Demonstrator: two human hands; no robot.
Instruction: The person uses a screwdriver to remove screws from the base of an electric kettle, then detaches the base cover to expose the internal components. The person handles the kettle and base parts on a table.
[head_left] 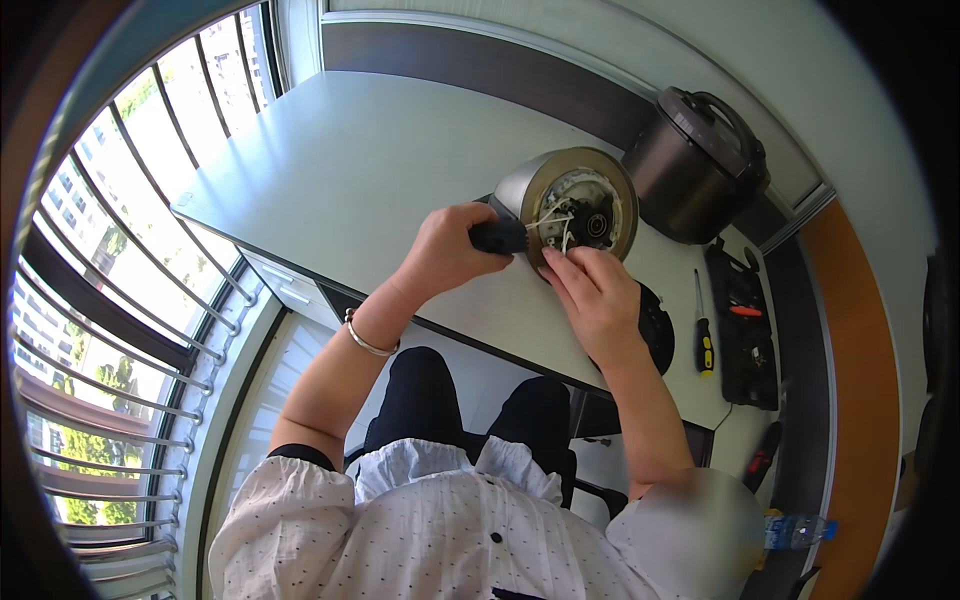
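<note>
A silver metal kettle (516, 188) lies on its side on the table, its opened underside facing me. Inside the round base are a black ring-shaped connector (597, 225) and white wires (554, 219). My left hand (440, 248) is closed around the kettle's black handle (499, 237). At the lower rim of the opening, the fingers of my right hand (601, 296) pinch together at the end of a white wire; the fingertips partly cover it. A round black part (656, 328) lies beside my right wrist, partly hidden by the hand.
A dark lidded electric cooker (696, 165) stands behind the kettle, at the right. Right of my right arm are a yellow-and-black screwdriver (704, 346) and an open black tool case (741, 325). A red-and-black tool (763, 456) and plastic bottle (796, 531) lie lower right.
</note>
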